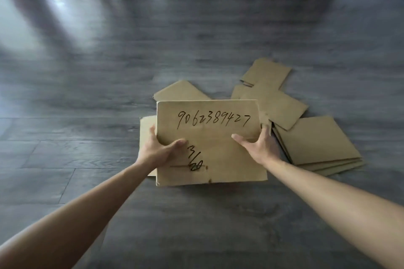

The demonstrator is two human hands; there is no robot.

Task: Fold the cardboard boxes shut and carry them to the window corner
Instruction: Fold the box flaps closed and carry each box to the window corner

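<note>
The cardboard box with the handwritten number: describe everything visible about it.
The cardboard box is plain brown, flattened, its broad face up, marked "9062389427" and "3/20" in black. The left hand grips its left edge, the right hand its right edge. It sits over other flattened cardboard pieces on the dark wood-look floor.

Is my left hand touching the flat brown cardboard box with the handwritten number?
Touching: the head view shows the left hand gripping the cardboard box's left edge.

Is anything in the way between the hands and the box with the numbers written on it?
No. The left hand and right hand already grip the sides of the flat brown cardboard box with handwritten numbers. More flat brown cardboard pieces lie beside it on the dark wooden floor. The window corner is out of view.
</note>
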